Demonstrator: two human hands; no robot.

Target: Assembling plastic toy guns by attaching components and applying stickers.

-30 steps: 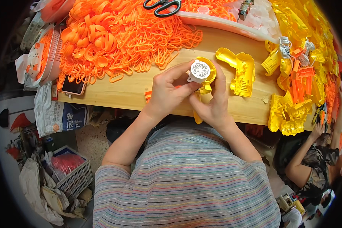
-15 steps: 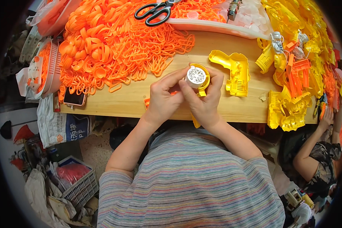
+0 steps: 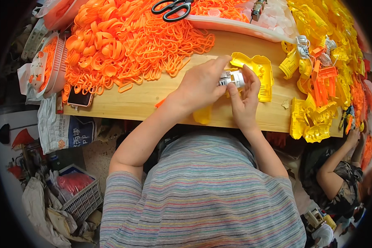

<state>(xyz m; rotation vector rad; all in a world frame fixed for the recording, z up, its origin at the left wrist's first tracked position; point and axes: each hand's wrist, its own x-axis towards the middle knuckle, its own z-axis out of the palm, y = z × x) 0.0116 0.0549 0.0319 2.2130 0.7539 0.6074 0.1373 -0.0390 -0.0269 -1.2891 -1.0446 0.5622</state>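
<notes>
Between my two hands is a white cylindrical part (image 3: pixel 237 77) with a greyish mechanism at its left end, held over the wooden table. My left hand (image 3: pixel 202 82), back upward, closes on the left end; its fingertips are partly hidden. My right hand (image 3: pixel 246 101) pinches the right end between thumb and fingers. Just beyond my right hand lies a yellow half shell (image 3: pixel 265 74), hollow side up and shaped like a toy gun body. Another yellow piece (image 3: pixel 202 115) sits below my left wrist at the table's near edge, partly covered.
Orange rings and loops (image 3: pixel 124 45) are heaped at the left, beside a phone (image 3: pixel 80 97). Black-handled scissors (image 3: pixel 172 9) lie by a white tray (image 3: pixel 244 29) at the back. Yellow shells (image 3: pixel 314 120) pile up on the right, where another person's arm (image 3: pixel 339 159) reaches in.
The white part has turned from its patterned end facing up to lying sideways, and has moved right. My left hand has swung over to its left end. The yellow ring around it no longer shows.
</notes>
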